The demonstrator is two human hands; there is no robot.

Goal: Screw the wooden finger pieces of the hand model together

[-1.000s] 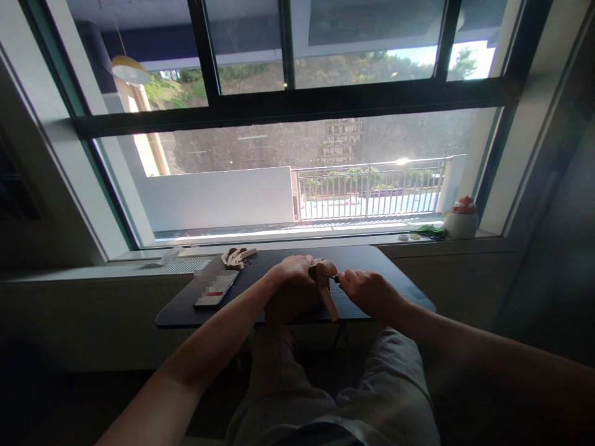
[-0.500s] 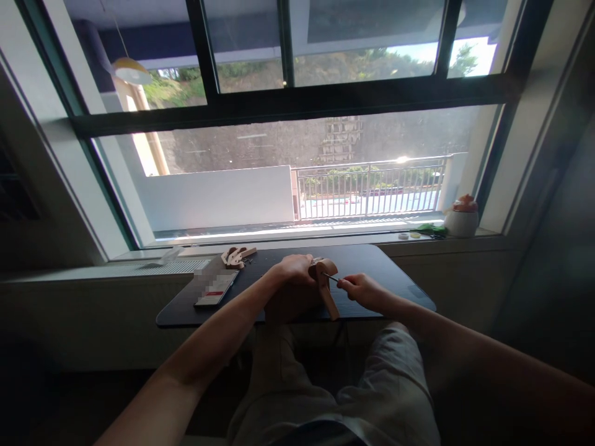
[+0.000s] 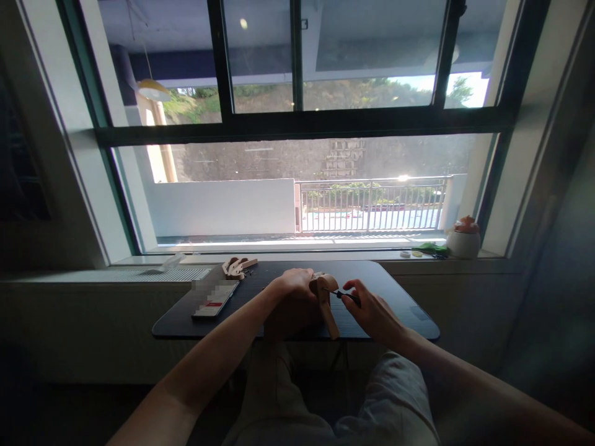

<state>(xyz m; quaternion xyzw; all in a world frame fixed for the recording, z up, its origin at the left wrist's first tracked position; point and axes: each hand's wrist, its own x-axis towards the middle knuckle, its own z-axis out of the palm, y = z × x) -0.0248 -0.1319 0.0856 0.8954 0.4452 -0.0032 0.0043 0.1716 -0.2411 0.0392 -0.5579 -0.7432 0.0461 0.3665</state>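
Observation:
My left hand [image 3: 294, 286] is closed over a light wooden model piece [image 3: 325, 300] that stands on the dark table [image 3: 395, 297]; a wooden strip of it slants down toward the table's front edge. My right hand [image 3: 369, 306] pinches a small dark screwdriver [image 3: 344, 295] whose tip touches the wooden piece from the right. Both forearms reach in from below.
More wooden parts [image 3: 237, 266] lie at the table's back left, with a small booklet or box [image 3: 216, 298] in front of them. On the windowsill stand a white jar with an orange lid [image 3: 462, 238] and small green items [image 3: 430, 249]. My knees sit under the table.
My right hand drew the screwdriver back to the right, then brought it in against the wooden piece again. The camera tilted up slightly. My left hand kept its hold.

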